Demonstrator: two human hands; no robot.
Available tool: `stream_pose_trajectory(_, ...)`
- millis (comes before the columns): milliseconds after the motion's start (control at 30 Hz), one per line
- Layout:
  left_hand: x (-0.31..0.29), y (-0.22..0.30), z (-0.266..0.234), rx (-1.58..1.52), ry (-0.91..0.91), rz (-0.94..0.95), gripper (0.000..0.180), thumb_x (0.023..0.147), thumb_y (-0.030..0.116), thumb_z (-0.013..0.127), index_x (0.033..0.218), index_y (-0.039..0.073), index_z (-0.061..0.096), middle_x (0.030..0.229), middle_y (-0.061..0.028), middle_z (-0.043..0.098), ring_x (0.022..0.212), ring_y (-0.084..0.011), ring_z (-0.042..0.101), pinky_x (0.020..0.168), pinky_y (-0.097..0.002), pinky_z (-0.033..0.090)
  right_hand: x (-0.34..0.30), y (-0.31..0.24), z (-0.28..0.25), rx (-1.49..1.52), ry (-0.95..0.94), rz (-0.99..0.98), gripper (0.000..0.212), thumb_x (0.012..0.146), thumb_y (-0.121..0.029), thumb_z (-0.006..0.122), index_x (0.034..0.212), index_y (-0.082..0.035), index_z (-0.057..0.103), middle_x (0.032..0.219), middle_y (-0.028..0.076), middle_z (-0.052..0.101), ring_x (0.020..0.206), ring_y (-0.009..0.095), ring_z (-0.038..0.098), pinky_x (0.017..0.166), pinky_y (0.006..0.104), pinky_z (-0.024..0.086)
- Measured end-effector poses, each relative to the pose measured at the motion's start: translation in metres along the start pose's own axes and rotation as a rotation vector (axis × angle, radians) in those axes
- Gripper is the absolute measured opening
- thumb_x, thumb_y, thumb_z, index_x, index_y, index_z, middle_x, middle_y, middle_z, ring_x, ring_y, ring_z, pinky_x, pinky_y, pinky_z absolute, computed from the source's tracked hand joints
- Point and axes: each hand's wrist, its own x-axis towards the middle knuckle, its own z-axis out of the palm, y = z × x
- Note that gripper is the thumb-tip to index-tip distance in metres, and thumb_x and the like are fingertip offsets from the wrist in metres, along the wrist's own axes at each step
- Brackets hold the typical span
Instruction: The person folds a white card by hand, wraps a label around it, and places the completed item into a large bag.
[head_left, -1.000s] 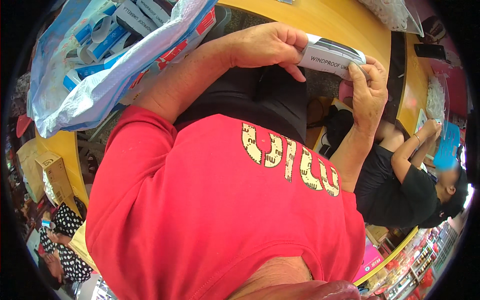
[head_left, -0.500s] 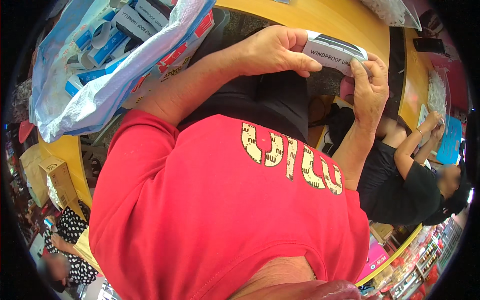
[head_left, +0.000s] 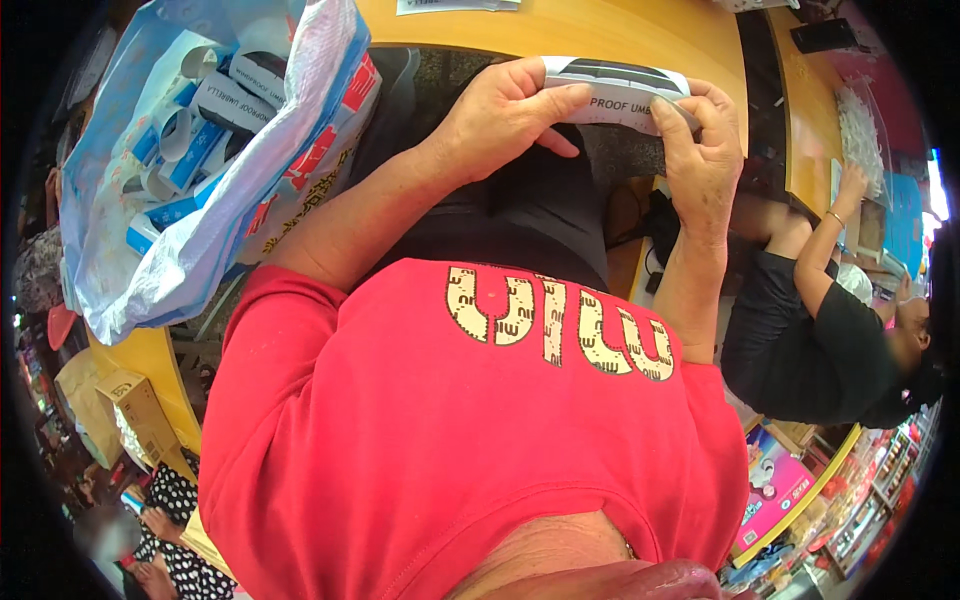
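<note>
A curved printed card sleeve (head_left: 615, 98), grey-white with a dark picture along its upper edge, is stretched between my two hands above my lap. My left hand (head_left: 512, 118) pinches its left end, the thumb lying across the printed face. At the other end my right hand (head_left: 700, 145) grips it, thumb in front and fingers behind. The back of the sleeve is hidden from view.
A large woven plastic bag (head_left: 325, 110) on the left holds several blue-and-white and grey curled sleeves (head_left: 235, 100). Beyond my hands runs a yellow table (head_left: 640, 30) with a flat printed piece (head_left: 455, 5) on it. Co-workers sit at right (head_left: 820, 330) and lower left (head_left: 180, 510).
My left thumb has moved onto the sleeve's face and covers part of the print. In the picture, hands and sleeve sit farther left, and the sleeve bows more.
</note>
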Motion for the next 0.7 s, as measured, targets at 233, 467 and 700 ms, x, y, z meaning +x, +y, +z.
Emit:
stream_pose_trajectory(233, -0.002, 0.0, 0.0, 0.037, -0.002, 0.076, 0.026, 0.085, 0.015, 0.045, 0.106, 0.001, 0.049, 0.097, -0.0088, 0.054, 0.087, -0.0162, 0.053, 0.064, -0.0308, 0.052, 0.001, -0.002, -0.005, 0.125, 0.004, 0.06, 0.017, 0.068, -0.014, 0.064, 0.071, 0.001, 0.058, 0.092, 0.009, 0.054, 0.079, 0.017, 0.053, 0.07, 0.0262, 0.042)
stream_pose_trajectory(467, -0.002, 0.003, 0.0, 0.009, 0.03, 0.006, 0.027, 0.083, 0.016, 0.049, 0.105, 0.0, 0.049, 0.093, -0.0069, 0.055, 0.085, -0.0136, 0.053, 0.061, -0.0256, 0.051, -0.001, -0.009, -0.01, -0.047, -0.047, 0.058, 0.018, 0.067, -0.016, 0.065, 0.074, 0.0, 0.061, 0.095, 0.009, 0.056, 0.082, 0.016, 0.054, 0.071, 0.0249, 0.041)
stream_pose_trajectory(700, -0.001, 0.007, -0.005, -0.007, 0.053, -0.008, 0.026, 0.084, 0.017, 0.046, 0.105, 0.001, 0.048, 0.097, -0.0089, 0.055, 0.087, -0.0174, 0.054, 0.064, -0.0309, 0.052, -0.006, -0.005, -0.014, 0.323, -0.157, 0.215, 0.023, 0.068, -0.01, 0.065, 0.085, 0.004, 0.057, 0.096, 0.008, 0.055, 0.082, 0.013, 0.054, 0.073, 0.0224, 0.042)
